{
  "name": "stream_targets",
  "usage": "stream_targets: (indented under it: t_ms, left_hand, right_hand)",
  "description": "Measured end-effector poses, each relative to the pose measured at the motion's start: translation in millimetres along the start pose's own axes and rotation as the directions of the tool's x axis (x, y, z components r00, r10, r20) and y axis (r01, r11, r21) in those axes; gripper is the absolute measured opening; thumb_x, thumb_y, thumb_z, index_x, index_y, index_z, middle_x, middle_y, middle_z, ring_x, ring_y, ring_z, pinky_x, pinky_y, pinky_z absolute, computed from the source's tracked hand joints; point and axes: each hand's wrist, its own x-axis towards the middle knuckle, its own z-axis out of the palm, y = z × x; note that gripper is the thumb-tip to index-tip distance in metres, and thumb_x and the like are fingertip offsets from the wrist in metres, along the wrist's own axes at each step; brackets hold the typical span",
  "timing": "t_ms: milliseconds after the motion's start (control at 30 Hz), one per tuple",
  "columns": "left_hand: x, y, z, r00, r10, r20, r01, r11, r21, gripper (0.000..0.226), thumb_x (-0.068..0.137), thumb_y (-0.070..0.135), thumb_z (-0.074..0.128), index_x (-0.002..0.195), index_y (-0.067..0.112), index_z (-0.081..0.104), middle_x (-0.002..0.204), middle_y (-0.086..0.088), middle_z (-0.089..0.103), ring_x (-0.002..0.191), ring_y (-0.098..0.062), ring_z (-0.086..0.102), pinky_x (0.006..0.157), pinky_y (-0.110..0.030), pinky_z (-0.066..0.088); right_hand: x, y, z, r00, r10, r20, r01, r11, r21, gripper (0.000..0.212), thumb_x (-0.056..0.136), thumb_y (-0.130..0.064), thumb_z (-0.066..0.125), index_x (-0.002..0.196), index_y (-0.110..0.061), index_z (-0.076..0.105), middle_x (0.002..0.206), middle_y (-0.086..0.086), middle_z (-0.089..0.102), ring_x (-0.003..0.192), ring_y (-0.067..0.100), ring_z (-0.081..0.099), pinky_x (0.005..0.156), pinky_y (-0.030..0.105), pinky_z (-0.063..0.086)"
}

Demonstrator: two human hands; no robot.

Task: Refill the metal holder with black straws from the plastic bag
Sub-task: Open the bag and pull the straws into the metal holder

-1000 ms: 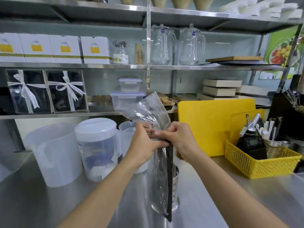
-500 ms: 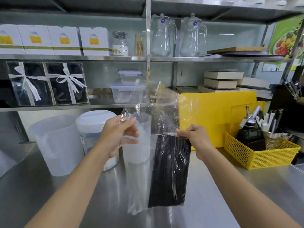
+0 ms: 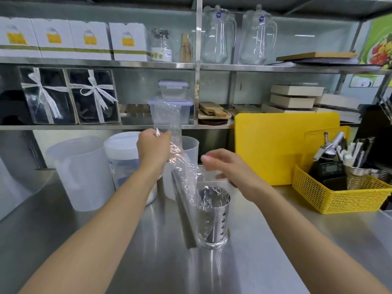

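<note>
From the head view, the left hand [image 3: 153, 150] keeps its grip pinched round the gathered neck of the plastic bag [image 3: 182, 170]. The bag hangs upright with its foot on the tabletop [image 3: 148, 251], just in front of the upright metal holder [image 3: 218, 221], probably to steady it for emptying. The black straws [image 3: 183, 213] show only as a dim, blurred band along the bag's left edge. The right hand [image 3: 230, 168] hovers above the holder, grip spread, holding nothing. Half a second ago both hands stretched the bag wide in the air; now the right has let go and the bag hangs narrow and low.
</note>
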Motion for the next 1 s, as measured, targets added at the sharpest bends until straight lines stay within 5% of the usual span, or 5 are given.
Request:
stream_targets:
  t_ms: [133, 567, 733, 833, 1000]
  left_hand:
    - [-3, 2, 0, 0.997, -0.014, -0.072, 0.016, 1.000, 0.019, 0.030, 0.075, 0.017, 0.057, 0.053, 0.014, 0.038, 0.058, -0.006, 0.045, 0.057, -0.031, 0.049, 0.064, -0.053, 0.053]
    - [0, -12, -24, 0.965, 0.260, -0.024, -0.259, 0.966, 0.017, 0.040, 0.079, 0.035, 0.067, 0.106, 0.018, 0.042, 0.103, 0.004, 0.051, 0.098, -0.011, 0.048, 0.083, -0.022, 0.041]
    - [-4, -11, -31, 0.697, 0.581, 0.421, -0.716, 0.532, 0.452, 0.100, 0.055, 0.058, 0.075, 0.135, 0.025, 0.026, 0.140, -0.009, 0.036, 0.129, -0.003, 0.016, 0.111, -0.039, 0.001]
    - [1, -7, -28, 0.642, 0.448, 0.623, -0.766, 0.336, 0.548, 0.045, 0.068, 0.052, 0.069, 0.106, 0.032, 0.055, 0.095, 0.008, 0.063, 0.113, -0.017, 0.049, 0.108, -0.039, 0.003]
    - [3, 0, -25, 0.679, 0.184, 0.710, -0.704, 0.437, 0.560, 0.016, 0.077, 0.036, 0.068, 0.069, 0.032, 0.055, 0.070, 0.015, 0.054, 0.083, -0.019, 0.054, 0.066, -0.029, 0.038]
  right_hand:
    - [2, -9, 19, 0.998, -0.005, 0.070, 0.019, 0.980, -0.200, 0.081, 0.056, -0.059, 0.076, 0.123, -0.027, 0.043, 0.105, -0.006, 0.058, 0.095, 0.006, 0.057, 0.072, 0.021, 0.045]
    - [13, -20, -1, 0.964, -0.266, -0.003, 0.247, 0.899, -0.360, 0.019, 0.080, -0.010, 0.066, 0.070, -0.020, 0.054, 0.079, -0.003, 0.056, 0.079, 0.015, 0.056, 0.075, 0.034, 0.047]
    - [13, -17, -13, 0.947, -0.314, 0.070, 0.320, 0.900, -0.297, 0.011, 0.078, -0.009, 0.069, 0.073, -0.014, 0.060, 0.072, -0.008, 0.061, 0.074, 0.007, 0.059, 0.074, 0.025, 0.049]
    - [14, -12, -16, 0.956, -0.287, 0.063, 0.291, 0.893, -0.343, 0.009, 0.078, -0.011, 0.069, 0.074, -0.014, 0.062, 0.073, -0.009, 0.062, 0.075, 0.005, 0.059, 0.070, 0.022, 0.046]
    - [17, -7, -24, 0.982, -0.181, 0.045, 0.180, 0.859, -0.479, 0.011, 0.078, -0.015, 0.070, 0.073, -0.019, 0.062, 0.077, -0.009, 0.063, 0.079, 0.006, 0.058, 0.069, 0.022, 0.046]
